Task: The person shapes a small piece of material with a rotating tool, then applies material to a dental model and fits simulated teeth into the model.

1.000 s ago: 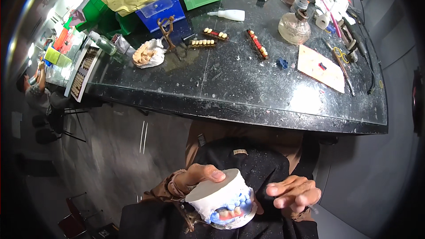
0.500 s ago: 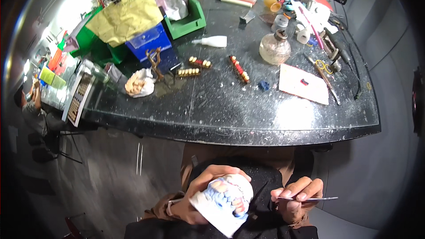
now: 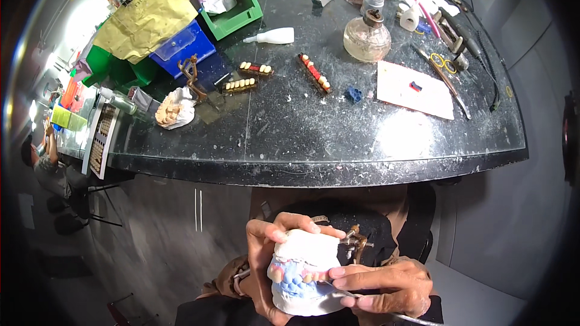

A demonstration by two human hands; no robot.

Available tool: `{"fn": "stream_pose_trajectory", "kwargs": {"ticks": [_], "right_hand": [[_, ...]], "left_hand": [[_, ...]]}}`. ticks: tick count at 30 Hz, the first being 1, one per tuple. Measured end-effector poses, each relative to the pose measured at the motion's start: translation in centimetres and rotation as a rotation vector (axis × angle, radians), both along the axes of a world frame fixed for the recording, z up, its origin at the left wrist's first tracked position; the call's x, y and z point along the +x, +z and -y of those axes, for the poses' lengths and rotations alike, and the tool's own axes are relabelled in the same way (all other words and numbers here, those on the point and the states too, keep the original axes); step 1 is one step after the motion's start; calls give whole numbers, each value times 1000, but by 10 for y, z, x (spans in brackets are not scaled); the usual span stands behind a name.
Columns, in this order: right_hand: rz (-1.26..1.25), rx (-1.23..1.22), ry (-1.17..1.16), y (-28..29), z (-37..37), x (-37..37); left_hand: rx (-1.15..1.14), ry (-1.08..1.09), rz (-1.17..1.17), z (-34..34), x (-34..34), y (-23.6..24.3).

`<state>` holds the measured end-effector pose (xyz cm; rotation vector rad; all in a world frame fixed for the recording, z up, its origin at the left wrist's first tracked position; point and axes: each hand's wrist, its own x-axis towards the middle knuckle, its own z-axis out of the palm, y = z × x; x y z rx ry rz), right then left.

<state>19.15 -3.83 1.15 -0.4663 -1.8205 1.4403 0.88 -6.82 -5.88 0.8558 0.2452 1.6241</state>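
My left hand (image 3: 266, 247) is wrapped round a white plaster dental model (image 3: 302, 245) with blue teeth and pink wax carrying tooth-coloured teeth (image 3: 313, 276); its fingers lie over the top and left side. A brass articulator (image 3: 356, 242) shows behind the model's right side. My right hand (image 3: 386, 287) holds a thin metal instrument (image 3: 406, 319), with a fingertip against the teeth on the model's right. Both hands are over my lap, below the bench.
The black bench (image 3: 290, 139) bears tooth strips (image 3: 313, 72), a tan dental cast (image 3: 172, 108), a glass burner (image 3: 367, 39), a white card (image 3: 414, 90), scattered tools and plastic bins (image 3: 229, 9). A person (image 3: 45, 166) sits at far left by a chair.
My left hand has turned the model upright, its teeth now facing me, with the articulator showing behind. My right hand has brought the instrument in against the teeth.
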Motion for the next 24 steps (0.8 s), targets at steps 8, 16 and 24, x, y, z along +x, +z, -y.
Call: {"fn": "stream_pose_trajectory", "kwargs": {"ticks": [8, 16, 24], "right_hand": [[-170, 380, -135, 8, -10, -19], [-171, 460, -167, 7, -9, -21], [-163, 458, -159, 3, -11, -22]], "left_hand": [[115, 4, -96, -6, -3, -6], [114, 47, -73, -6, 0, -2], [-5, 184, -95, 0, 5, 4]]}}
